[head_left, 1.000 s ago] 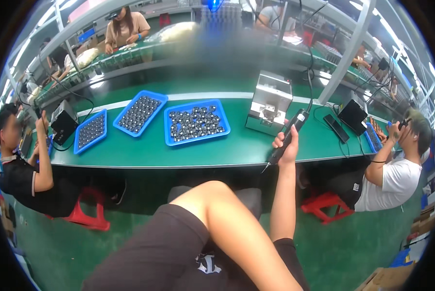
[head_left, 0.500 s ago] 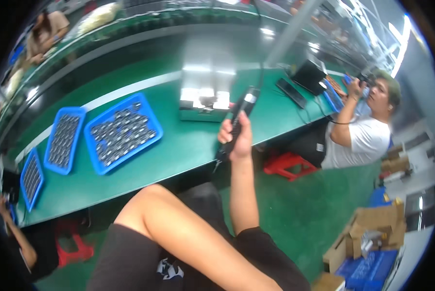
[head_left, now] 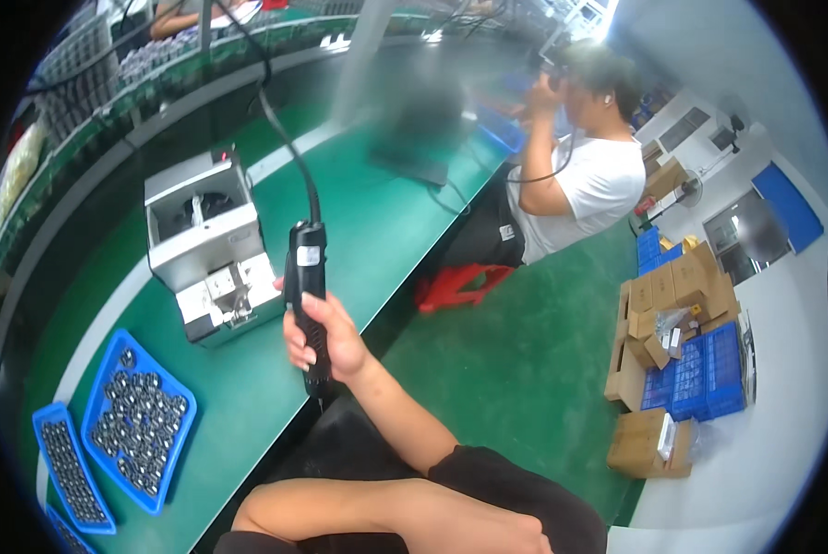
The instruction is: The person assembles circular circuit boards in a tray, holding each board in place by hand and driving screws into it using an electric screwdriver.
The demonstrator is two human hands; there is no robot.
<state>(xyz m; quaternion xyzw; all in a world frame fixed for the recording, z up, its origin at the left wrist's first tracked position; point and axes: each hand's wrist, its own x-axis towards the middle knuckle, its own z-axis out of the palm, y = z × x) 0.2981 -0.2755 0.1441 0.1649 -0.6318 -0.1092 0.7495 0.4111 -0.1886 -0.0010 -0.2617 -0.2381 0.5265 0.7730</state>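
A black electric screwdriver (head_left: 307, 277) stands almost upright in my right hand (head_left: 333, 342), its bit pointing down and its cord running up from the top. My fingers wrap round its lower body, beside the front edge of the green bench. My left forearm lies across my body, and my left hand (head_left: 488, 522) rests by my right sleeve at the bottom; its fingers are turned under and cut off. Left of the screwdriver sits a grey metal machine (head_left: 202, 240) with a small silver fixture (head_left: 234, 291) at its front.
Blue trays (head_left: 188, 415) of small dark parts lie on the bench (head_left: 239, 397) at lower left. A co-worker in a white shirt (head_left: 599, 180) sits on a red stool (head_left: 460, 286) to the right. Cardboard boxes (head_left: 654, 291) and blue crates (head_left: 700, 369) stand beyond on the floor.
My view has swung right, bringing in more of the boxes and wall. The screwdriver has turned more upright in my right hand. My left hand has come into view at the bottom.
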